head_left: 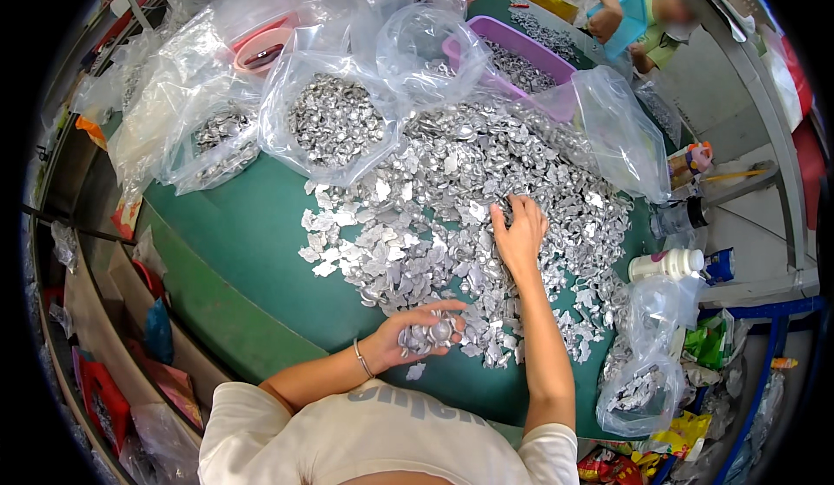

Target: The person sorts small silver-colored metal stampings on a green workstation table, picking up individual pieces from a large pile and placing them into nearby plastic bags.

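A wide heap of small flat silver metal pieces covers the middle of the green table. Near the table's front edge my left hand, with a bracelet at the wrist, is cupped around several silver metal pieces. Further out, my right hand reaches palm down onto the heap. Its thumb stands apart from the other fingers, and the fingertips touch the pieces; whether they pinch one is hidden. Behind the heap stands an open clear plastic bag filled with similar pieces.
A purple bin of pieces stands at the back. Another bag of pieces lies at the left, and one at the right. A white bottle stands at the right edge. Across the table a person holds a blue tray.
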`<state>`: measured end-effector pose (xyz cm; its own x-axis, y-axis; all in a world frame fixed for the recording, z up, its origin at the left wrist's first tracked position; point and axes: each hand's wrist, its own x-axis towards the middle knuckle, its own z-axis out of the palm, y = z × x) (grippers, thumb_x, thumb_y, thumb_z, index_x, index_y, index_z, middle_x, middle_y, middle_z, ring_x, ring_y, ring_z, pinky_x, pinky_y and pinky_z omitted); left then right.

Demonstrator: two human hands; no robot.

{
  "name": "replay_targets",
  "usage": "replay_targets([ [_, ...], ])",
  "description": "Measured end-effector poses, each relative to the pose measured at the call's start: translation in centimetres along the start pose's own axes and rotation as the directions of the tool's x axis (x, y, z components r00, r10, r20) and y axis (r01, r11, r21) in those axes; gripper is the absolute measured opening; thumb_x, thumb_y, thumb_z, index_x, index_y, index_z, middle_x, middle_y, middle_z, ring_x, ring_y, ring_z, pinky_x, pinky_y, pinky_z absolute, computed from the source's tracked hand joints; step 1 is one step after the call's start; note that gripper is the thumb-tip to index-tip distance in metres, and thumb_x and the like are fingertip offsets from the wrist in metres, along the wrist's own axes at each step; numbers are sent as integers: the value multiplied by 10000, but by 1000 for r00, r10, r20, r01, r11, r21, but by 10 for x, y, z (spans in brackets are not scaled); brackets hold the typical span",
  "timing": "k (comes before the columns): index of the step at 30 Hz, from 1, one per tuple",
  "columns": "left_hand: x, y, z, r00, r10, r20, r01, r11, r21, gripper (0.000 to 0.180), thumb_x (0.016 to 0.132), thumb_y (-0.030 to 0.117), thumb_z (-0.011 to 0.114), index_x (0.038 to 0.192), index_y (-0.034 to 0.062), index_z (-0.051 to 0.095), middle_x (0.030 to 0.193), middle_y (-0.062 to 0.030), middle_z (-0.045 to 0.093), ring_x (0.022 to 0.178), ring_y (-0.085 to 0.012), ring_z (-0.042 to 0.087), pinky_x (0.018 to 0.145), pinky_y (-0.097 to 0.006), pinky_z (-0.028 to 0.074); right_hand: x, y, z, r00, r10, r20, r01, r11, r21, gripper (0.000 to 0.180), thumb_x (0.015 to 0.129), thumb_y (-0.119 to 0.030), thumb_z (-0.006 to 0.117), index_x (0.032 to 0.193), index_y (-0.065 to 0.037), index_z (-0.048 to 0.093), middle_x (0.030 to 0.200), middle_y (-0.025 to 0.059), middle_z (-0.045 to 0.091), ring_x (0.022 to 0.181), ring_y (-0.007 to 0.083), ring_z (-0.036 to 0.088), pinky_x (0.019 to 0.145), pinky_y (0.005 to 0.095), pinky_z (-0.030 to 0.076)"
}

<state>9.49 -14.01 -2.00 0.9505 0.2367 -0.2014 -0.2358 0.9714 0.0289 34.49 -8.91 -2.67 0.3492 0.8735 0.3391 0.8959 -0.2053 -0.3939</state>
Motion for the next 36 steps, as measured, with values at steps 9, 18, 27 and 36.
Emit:
replay_targets([
  [9, 1, -2, 1, 1000, 4, -22, -3, 1000, 9, 511, 803, 117, 594, 1283, 7, 456, 1074, -166, 522, 1000, -280, 540, 726, -323, 606, -18, -13, 4, 993, -109, -46, 111, 992, 64, 541, 842, -336, 626, 1173, 76, 513, 1218, 228, 479, 1107, 388, 461, 965, 472, 344],
  [18, 0, -2, 1, 999, 15, -35, -15, 1000, -6, 492, 808, 119, 594, 1270, 7, 464, 1073, -169, 527, 996, -282, 541, 737, -322, 600, -14, -7, 4, 1000, -17, 1, 17, 995, 99, 613, 786, -337, 688, 1191, 67, 468, 1178, 239, 515, 1093, 398, 474, 976, 462, 347],
  [27, -3, -1, -1, 1000, 3, 12, -4, 1000, 17, 487, 841, 134, 571, 1302, 34, 448, 1102, -127, 571, 986, -223, 584, 778, -321, 548, -32, -31, -7, 997, -68, -33, 72, 987, 145, 528, 721, -249, 740, 1112, 22, 511, 1075, 191, 535, 1020, 372, 505, 896, 427, 402],
  [36, -5, -2, 4, 999, 15, -50, -14, 1000, 22, 462, 819, 127, 568, 1260, 24, 475, 1080, -156, 541, 993, -269, 548, 747, -315, 587, -69, -46, -28, 989, -144, -22, 145, 959, 244, 348, 723, -134, 701, 1023, -20, 567, 1071, 139, 535, 1014, 336, 508, 897, 425, 396],
])
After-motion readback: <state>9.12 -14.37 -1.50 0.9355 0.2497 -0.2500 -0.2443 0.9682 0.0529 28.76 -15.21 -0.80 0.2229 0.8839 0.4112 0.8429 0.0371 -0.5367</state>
